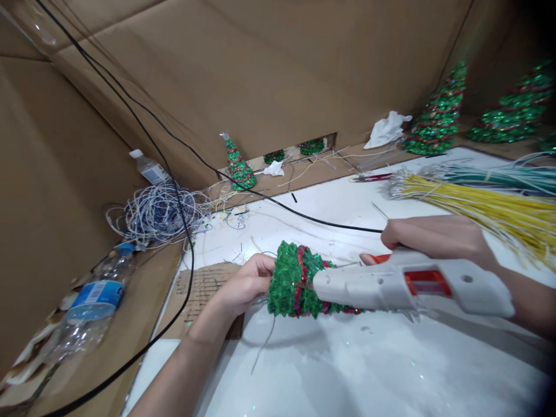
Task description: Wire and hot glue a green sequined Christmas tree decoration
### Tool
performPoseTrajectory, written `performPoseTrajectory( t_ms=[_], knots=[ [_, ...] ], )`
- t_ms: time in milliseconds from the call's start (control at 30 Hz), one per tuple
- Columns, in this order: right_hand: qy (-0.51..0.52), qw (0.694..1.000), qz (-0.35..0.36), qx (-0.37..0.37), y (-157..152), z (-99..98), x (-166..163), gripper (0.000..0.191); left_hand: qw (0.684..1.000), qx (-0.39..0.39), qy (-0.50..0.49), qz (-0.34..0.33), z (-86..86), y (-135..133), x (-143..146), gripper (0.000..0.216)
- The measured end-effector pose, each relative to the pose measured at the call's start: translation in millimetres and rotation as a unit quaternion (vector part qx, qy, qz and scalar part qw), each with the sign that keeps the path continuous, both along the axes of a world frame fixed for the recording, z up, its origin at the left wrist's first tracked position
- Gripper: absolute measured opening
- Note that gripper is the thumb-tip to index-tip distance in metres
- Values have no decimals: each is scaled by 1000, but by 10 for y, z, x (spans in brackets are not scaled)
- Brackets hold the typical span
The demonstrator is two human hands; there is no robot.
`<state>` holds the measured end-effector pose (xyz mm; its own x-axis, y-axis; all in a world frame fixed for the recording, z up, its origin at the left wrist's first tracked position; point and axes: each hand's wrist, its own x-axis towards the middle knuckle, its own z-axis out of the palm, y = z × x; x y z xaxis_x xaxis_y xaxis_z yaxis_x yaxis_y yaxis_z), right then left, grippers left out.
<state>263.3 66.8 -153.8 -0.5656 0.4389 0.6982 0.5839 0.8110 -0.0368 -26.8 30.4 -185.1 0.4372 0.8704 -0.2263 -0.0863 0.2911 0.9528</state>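
The likely light Christmas tree is aptly gripped at its nine-o'clock base by left hand, glue gun by right hand.

Rough tree, plastic glue gun

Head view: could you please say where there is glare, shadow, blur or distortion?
In the head view, the white tabletop looks washed out beyond the held green tree; soft shadow lies under the glue gun; the larger trees at right look soft and lean outward, probably lens distortion; the upper right corner is dark.
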Motion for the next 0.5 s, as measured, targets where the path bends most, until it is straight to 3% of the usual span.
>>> performPoseTrajectory(
  t_ms=[500],
  knots=[
    [-7,1000,1,-4,-16,21,18,17,1000,-3,-6,-3,-5,2,-2,9]
  ],
)
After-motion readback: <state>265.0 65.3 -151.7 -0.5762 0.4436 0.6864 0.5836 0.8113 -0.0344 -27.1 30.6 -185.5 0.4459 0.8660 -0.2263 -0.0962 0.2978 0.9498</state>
